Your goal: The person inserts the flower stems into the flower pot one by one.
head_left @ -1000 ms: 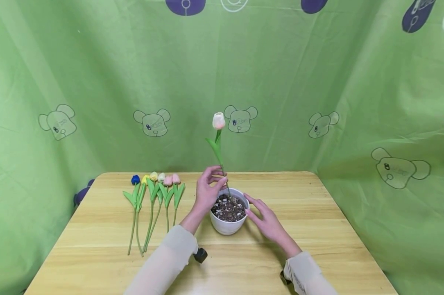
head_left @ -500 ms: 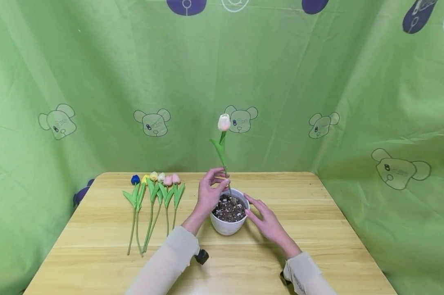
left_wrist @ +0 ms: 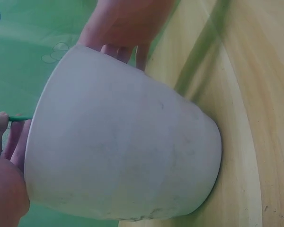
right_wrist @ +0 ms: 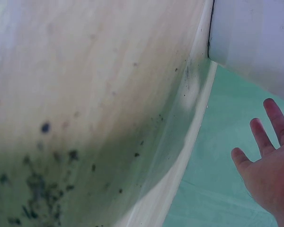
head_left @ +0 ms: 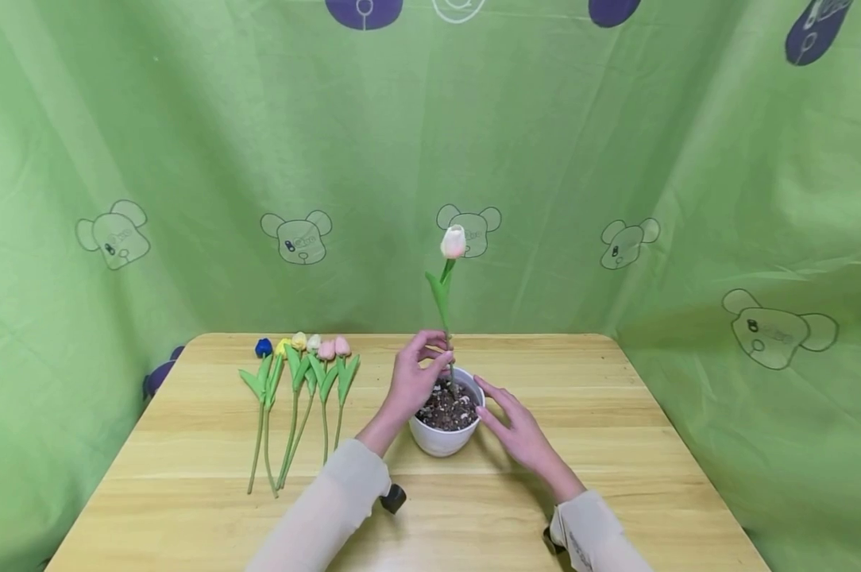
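My left hand (head_left: pixel 418 373) pinches the stem of a pale pink-white tulip (head_left: pixel 453 242) between thumb and fingers. The flower stands nearly upright, its stem end down in the dark, white-flecked soil (head_left: pixel 446 409) of a white pot (head_left: pixel 441 441). On the pot's right side, my right hand (head_left: pixel 519 433) rests with thumb and forefinger at the rim. The right wrist view shows this hand's other fingers (right_wrist: pixel 261 135) extended and spread beside the pot (right_wrist: pixel 255 38). In the left wrist view the pot wall (left_wrist: pixel 123 137) hides most of the stem; a short green piece shows at the fingertips.
Several tulips lie side by side on the left of the wooden table (head_left: pixel 545 508): a blue one (head_left: pixel 263 348), yellow ones, a white one (head_left: pixel 314 343) and pink ones (head_left: pixel 341 346). Behind the table hangs a green curtain (head_left: pixel 373 159) with bear-head prints.
My left hand has moved slightly right, bringing the tulip from a leftward lean to nearly upright. The bloom has shifted right and a little lower. My right hand and the pot stay put.
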The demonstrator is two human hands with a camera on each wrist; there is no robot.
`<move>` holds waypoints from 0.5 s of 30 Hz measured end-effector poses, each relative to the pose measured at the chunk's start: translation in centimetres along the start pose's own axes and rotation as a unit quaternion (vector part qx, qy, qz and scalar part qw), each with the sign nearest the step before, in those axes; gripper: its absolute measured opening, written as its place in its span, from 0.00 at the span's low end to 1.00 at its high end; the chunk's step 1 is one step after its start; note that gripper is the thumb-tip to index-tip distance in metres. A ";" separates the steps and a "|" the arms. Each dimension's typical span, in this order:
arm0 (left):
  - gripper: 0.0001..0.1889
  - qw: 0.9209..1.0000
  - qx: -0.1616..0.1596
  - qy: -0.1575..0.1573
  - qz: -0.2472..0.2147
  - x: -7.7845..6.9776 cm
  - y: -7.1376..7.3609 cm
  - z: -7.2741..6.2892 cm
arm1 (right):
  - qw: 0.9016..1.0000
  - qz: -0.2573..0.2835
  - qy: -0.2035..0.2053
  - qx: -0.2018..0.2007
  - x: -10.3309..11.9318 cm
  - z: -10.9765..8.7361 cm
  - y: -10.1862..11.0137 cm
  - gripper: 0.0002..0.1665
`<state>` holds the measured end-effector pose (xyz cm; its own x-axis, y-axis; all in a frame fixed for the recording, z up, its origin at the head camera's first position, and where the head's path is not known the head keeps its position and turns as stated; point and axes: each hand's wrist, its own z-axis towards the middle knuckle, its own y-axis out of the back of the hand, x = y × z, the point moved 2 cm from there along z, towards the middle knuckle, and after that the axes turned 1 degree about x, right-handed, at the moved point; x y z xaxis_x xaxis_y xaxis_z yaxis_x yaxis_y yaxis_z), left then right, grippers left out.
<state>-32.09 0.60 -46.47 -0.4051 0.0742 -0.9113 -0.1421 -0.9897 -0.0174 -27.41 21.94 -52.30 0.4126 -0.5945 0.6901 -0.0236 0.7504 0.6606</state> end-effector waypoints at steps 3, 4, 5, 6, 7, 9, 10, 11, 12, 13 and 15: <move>0.16 1.000 0.011 0.002 0.009 0.0 -0.1 0.0 | 1.000 0.005 -0.004 0.001 0.1 0.0 0.0 0.33; 0.16 1.000 0.014 0.002 0.012 0.1 -0.2 0.0 | 1.000 0.008 -0.005 0.002 0.2 0.0 0.0 0.33; 0.15 1.000 0.017 0.001 0.016 0.1 -0.2 0.0 | 1.000 0.009 -0.005 0.003 0.2 0.0 0.0 0.33; 0.15 1.000 0.021 0.001 0.022 0.2 -0.2 0.1 | 1.000 0.010 -0.005 0.003 0.2 0.1 0.0 0.33; 0.14 0.999 0.026 -0.001 0.030 0.3 -0.3 0.1 | 1.000 0.012 -0.004 0.004 0.2 0.1 0.0 0.33; 0.13 0.998 0.038 -0.007 0.046 0.4 -0.4 0.0 | 1.000 0.013 -0.004 0.003 0.2 0.1 0.0 0.33; 0.13 0.997 0.043 -0.010 0.055 0.4 -0.5 0.0 | 1.000 0.014 -0.004 0.003 0.1 0.1 -0.1 0.33; 0.13 0.997 0.048 -0.013 0.064 0.4 -0.5 0.0 | 1.000 0.013 -0.003 0.001 0.1 0.1 -0.1 0.33; 0.13 0.996 0.050 -0.013 0.073 0.4 -0.6 0.0 | 1.000 0.013 -0.003 0.001 0.0 0.1 -0.1 0.33; 0.12 0.995 0.051 -0.015 0.081 0.4 -0.6 -0.1 | 1.000 0.012 -0.002 0.000 0.0 0.1 -0.2 0.33; 0.11 0.994 0.047 -0.014 0.097 0.3 -0.6 -0.1 | 1.000 0.014 -0.001 0.000 0.0 0.1 -0.2 0.33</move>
<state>-32.05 1.21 -46.77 -0.4581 -0.1127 -0.8817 -0.1423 -0.9698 0.1979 -27.50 21.76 -52.39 0.4109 -0.5733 0.7089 -0.0356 0.7668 0.6409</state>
